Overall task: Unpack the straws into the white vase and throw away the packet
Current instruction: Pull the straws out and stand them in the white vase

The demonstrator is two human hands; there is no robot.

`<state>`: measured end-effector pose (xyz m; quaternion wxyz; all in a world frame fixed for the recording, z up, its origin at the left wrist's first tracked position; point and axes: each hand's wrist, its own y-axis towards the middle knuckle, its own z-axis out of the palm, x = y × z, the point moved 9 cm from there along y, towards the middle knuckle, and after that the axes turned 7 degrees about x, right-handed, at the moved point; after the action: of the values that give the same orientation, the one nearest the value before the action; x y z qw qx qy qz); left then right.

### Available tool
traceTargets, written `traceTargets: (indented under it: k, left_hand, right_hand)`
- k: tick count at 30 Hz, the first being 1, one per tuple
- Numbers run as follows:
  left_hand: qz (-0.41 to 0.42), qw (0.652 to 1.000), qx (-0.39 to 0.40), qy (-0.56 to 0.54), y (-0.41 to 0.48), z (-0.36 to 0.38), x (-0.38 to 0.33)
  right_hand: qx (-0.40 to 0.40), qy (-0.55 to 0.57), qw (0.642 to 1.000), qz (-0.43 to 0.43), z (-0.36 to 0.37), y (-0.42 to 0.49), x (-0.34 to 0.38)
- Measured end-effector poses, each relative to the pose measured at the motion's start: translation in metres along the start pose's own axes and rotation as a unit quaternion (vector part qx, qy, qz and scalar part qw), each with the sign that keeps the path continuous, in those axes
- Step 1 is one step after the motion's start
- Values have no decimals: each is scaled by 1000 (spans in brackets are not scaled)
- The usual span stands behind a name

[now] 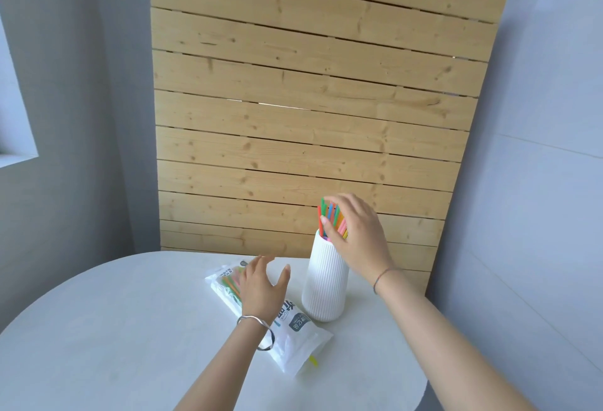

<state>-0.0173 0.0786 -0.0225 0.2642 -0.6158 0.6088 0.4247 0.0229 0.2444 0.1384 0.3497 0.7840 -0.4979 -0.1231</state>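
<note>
A ribbed white vase (324, 283) stands upright on the round white table (114, 329). A bunch of colourful straws (330, 214) sticks out of its mouth. My right hand (354, 231) is wrapped around the straws' upper ends, thumb on the near side. The straw packet (293, 329) lies flat on the table left of the vase, with some straws visible inside and one yellow tip poking out of its near end. My left hand (261, 283) hovers over the packet's far half with fingers spread, holding nothing.
A tall slatted wooden panel (310, 100) leans upright right behind the table. Grey walls close in on both sides. The table's right edge curves off close to my right forearm.
</note>
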Motion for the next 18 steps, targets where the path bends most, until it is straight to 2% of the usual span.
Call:
traceTargets:
  k: [1,3,6,8,12,14,18]
  left_hand:
    - [-9,1000,12,-15,-3,3,6]
    - [-23,999,36,-32,-9,10,16]
    - [-61,995,84,5,-15,21,36]
    - [-105,988,109,10,-18,24,50]
    - [-230,964,125,-37,-24,23,78]
    - [-256,955,130,-76,-25,24,84]
    - [-260,950,119,-123,-25,22,90]
  right_hand:
    - [-32,40,999,-4,1,-14,6]
    - [-29,115,992,37,23,-44,4]
    - [82,140,969,185,90,-95,-22]
    - [152,143,940,268,128,-129,-40]
    - [240,224,853,406,170,-169,-59]
    - [275,253,814,444,179,-178,-55]
    - [309,299,781,453,191,-185,-41]
